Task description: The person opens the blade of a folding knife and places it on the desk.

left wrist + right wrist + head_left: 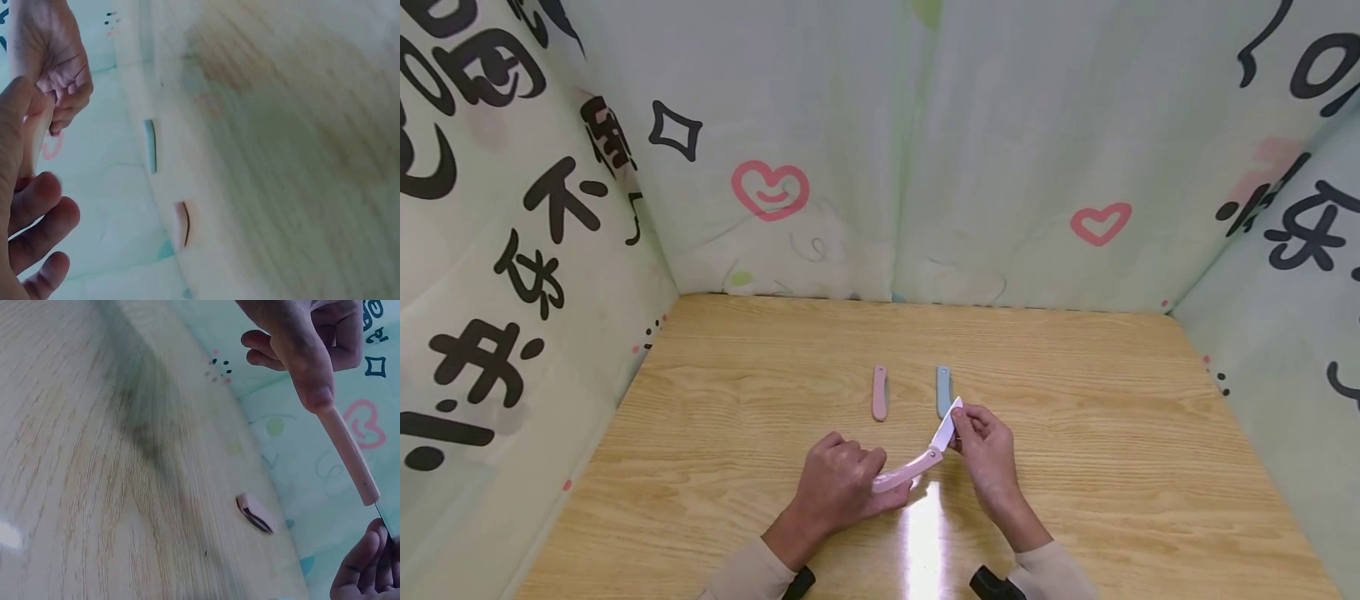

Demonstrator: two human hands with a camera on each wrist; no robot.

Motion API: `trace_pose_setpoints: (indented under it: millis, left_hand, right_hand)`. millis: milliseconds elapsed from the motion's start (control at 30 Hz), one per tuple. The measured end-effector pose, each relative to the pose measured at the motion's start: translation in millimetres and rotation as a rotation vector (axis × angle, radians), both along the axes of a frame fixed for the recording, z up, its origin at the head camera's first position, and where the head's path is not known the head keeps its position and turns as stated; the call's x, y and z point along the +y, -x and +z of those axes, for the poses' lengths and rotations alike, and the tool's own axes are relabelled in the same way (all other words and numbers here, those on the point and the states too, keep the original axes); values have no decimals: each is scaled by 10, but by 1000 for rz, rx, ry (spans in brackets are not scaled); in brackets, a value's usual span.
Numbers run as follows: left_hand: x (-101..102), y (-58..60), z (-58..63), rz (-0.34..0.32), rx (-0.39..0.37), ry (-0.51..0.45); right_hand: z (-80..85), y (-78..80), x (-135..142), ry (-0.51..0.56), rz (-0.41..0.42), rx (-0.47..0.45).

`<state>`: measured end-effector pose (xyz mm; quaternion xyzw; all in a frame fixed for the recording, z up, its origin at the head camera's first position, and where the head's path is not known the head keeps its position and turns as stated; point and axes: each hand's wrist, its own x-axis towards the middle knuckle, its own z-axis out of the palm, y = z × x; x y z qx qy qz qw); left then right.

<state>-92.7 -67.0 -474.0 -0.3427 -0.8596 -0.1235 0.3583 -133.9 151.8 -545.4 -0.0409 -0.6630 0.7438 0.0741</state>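
The unfolded knife (934,454) is held over the table (737,375). Its handle (907,474) extends to its left and nearer the wearer; its blade (946,432) extends to its right and farther off. At the knife's left end, the left hand (850,479) grips the handle; at its right end, the right hand (988,454) pinches the blade. Two closed knives lie on the table behind the unfolded knife, side by side and apart: the left closed knife (880,393) behind the handle, the right closed knife (943,387) behind the blade, partly covered by it in the head view. Well behind the knife, a back curtain (1000,167) stands along the table's far edge. Side curtains stand well to its left (580,283) and right (1300,333). Before it, nearest the wearer, are the left sleeve (752,573) and right sleeve (1052,575).
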Motion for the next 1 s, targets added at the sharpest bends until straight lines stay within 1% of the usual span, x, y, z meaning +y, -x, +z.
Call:
trace_pose_setpoints:
  millis: [100,167,367,433,500,567,700,767,900,1000]
  left_hand:
    - [11,-15,-19,16,12,1]
    - [19,-27,-33,25,7,7]
    - [84,-54,-86,55,-14,-65]
    - [102,-64,-99,62,-21,-68]
    - [111,-73,-103,61,-36,-55]
    - [107,-77,-105,62,-63,-32]
    - [78,-69,-106,73,-156,31]
    - [66,-59,-113,72,-186,55]
    - [58,-50,-139,50,-191,68]
    - [63,-51,-151,57,-190,67]
  right_hand:
    - [-15,8,0,66,-24,3]
    - [-16,8,-1,81,-31,9]
    - [-43,3,-24,125,-53,29]
    - [-62,1,-32,132,-64,33]
    - [-77,0,-38,131,-79,31]
    - [-88,3,-39,99,-104,25]
    - [-85,11,-19,65,-147,18]
    - [-79,9,-13,68,-149,13]
    - [-77,-3,-29,89,-123,7]
    - [-77,-10,-44,99,-109,20]
